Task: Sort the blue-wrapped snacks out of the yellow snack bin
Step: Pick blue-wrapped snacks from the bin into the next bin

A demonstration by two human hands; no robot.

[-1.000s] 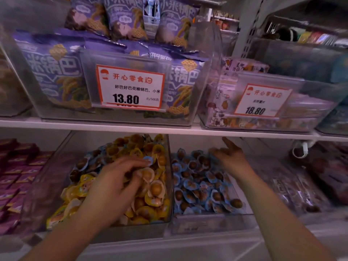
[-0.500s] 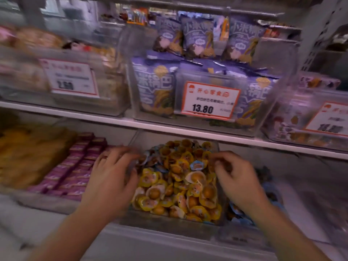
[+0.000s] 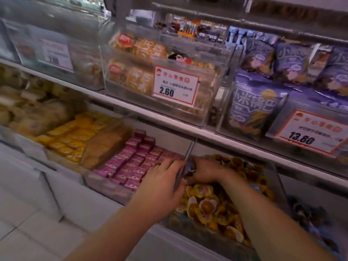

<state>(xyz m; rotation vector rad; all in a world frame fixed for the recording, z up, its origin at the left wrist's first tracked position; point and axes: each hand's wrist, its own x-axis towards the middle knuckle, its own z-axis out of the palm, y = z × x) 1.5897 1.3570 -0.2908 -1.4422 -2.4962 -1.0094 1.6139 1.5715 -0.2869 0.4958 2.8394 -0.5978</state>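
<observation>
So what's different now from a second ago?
The right hand left the blue-snack bin and crossed into the yellow snack bin, at its left wall. The left hand slid to that wall's edge. What either hand holds is hidden. The bins stayed put.

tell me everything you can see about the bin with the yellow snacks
The yellow snack bin is a clear plastic tub on the lower shelf, tilted toward the aisle, heaped with small round yellow-wrapped snacks with orange centres. Its left wall borders the bin of pink packets; a bin of blue-wrapped snacks sits on its right. The left hand lies against its left wall, and the right hand reaches into the near-left corner. What the fingers hold is hidden.
</observation>
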